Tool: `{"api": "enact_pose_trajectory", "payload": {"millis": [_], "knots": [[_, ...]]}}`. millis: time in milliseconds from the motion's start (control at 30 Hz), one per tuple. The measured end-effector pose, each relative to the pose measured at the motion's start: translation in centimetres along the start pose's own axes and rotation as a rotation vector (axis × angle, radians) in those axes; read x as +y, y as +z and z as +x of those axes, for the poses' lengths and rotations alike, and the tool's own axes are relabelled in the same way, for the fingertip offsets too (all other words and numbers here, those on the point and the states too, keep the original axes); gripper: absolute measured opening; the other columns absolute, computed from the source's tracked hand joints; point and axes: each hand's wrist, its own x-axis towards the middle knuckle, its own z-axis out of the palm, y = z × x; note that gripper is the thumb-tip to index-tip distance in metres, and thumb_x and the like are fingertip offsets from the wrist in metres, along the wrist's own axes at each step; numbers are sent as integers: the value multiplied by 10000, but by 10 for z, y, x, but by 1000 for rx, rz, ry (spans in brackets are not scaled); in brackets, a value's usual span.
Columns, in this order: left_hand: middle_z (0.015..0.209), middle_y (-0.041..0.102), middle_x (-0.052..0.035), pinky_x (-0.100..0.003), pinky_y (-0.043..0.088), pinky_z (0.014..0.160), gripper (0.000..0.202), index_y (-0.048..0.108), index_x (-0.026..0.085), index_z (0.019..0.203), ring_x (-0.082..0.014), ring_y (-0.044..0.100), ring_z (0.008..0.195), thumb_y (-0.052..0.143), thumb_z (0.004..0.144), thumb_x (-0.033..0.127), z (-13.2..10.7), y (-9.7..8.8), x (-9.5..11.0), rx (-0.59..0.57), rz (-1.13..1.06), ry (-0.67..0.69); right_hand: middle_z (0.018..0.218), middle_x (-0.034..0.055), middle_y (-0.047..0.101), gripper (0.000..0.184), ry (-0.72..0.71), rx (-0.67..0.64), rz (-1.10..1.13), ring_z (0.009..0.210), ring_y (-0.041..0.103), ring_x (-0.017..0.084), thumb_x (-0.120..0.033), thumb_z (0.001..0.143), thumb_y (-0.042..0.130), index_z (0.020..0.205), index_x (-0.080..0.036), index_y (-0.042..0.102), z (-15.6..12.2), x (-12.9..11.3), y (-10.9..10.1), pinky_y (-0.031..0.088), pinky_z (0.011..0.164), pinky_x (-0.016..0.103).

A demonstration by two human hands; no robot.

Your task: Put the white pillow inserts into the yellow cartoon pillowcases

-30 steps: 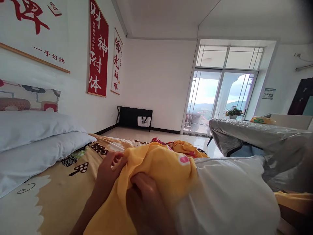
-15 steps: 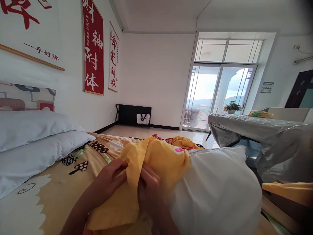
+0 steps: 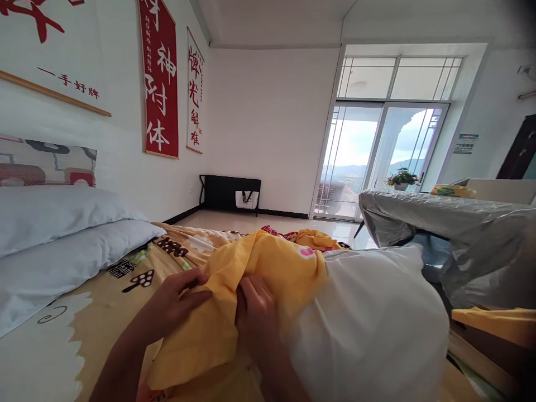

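A yellow pillowcase [image 3: 288, 268] with a pink spot covers the left end of a plump white pillow [image 3: 372, 318], whose right part lies bare. My left hand [image 3: 180, 301] pinches the pillowcase's left side between thumb and fingers. Close beside it, my right hand [image 3: 257, 307] grips the fabric near the opening fold, its fingertips partly hidden by the cloth. Loose yellow cloth hangs below and between both hands. Everything rests on a bed with a tan patterned sheet [image 3: 113, 307].
Two white pillows [image 3: 75, 229] are stacked at the left, a patterned cushion [image 3: 50, 162] behind them. Crumpled yellow and red checked cloth [image 3: 318, 239] lies beyond. At the right stands a table under silvery plastic [image 3: 419, 206], with a potted plant [image 3: 402, 178]. More yellow fabric [image 3: 498, 324] is at the right edge.
My left hand has drawn slightly left and down with the pillowcase edge, gathering the cloth between the hands. My right hand stays nearly in place. The view has shifted a little.
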Motion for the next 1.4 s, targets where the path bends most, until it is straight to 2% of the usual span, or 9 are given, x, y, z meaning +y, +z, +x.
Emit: {"api": "enact_pose_trajectory", "payload": {"millis": [167, 300, 400, 533, 667, 833, 933, 1300, 1400], "knots": [[671, 453, 27, -182, 358, 544, 304, 511, 181, 714, -108, 419, 628, 599, 802, 458, -7, -6, 0, 11, -98, -5, 682, 42, 569, 218, 14, 100, -127, 657, 499, 155, -94, 871, 390, 741, -176, 544, 1, -4, -1, 371, 593, 250], [643, 457, 26, -167, 334, 489, 345, 520, 163, 709, -87, 419, 575, 688, 725, 464, -6, -7, -2, -38, -423, -117, 717, 36, 593, 188, 98, 90, -9, 665, 529, 143, -147, 889, 427, 762, -181, 562, 3, -6, -5, 395, 604, 241], [679, 544, 17, -164, 392, 499, 335, 519, 172, 780, -93, 497, 574, 719, 703, 429, -1, 2, 7, 143, -728, -249, 675, 2, 588, 145, 221, 60, 105, 610, 525, 121, -227, 862, 535, 724, -192, 557, 3, -7, -10, 396, 566, 218], [667, 565, 36, -152, 416, 486, 322, 510, 196, 851, -79, 516, 530, 726, 708, 388, 3, 16, 23, 321, -907, -315, 687, -10, 599, 119, 159, -204, 285, 620, 534, 99, -181, 844, 541, 743, -190, 603, -1, -16, -15, 390, 571, 188], [720, 597, 9, -174, 434, 516, 252, 573, 200, 858, -108, 543, 600, 651, 768, 422, 0, 20, 25, 191, -749, -221, 784, 23, 608, 132, 189, -133, 398, 678, 545, 112, -171, 852, 498, 854, -188, 629, -4, -25, -12, 419, 604, 187], [939, 640, -62, -282, 470, 865, 316, 694, 203, 724, -205, 574, 923, 507, 869, 413, -8, 9, 22, 51, -151, 112, 694, 11, 567, 129, 245, -74, 459, 620, 512, 127, -185, 817, 496, 783, -195, 620, 1, -29, -18, 414, 548, 203], [922, 662, -53, -284, 486, 844, 278, 726, 236, 794, -203, 591, 899, 515, 869, 400, -14, 4, 25, 19, -5, 136, 651, -3, 560, 109, 219, -106, 481, 560, 468, 111, -210, 781, 524, 681, -188, 561, 4, -30, -23, 384, 508, 208], [687, 559, 7, -220, 431, 630, 220, 585, 208, 657, -124, 518, 663, 611, 831, 341, -17, -3, 16, 26, -133, 211, 845, 21, 601, 215, 296, -285, 701, 755, 557, 142, -379, 880, 512, 800, -191, 579, 1, -28, -28, 424, 611, 217], [706, 499, 7, -232, 410, 640, 222, 528, 211, 698, -134, 481, 689, 559, 862, 358, -19, -3, 13, 190, -228, 266, 856, 30, 600, 206, 244, -344, 711, 784, 558, 143, -344, 898, 509, 799, -185, 597, 5, -23, -27, 440, 669, 224]]}}
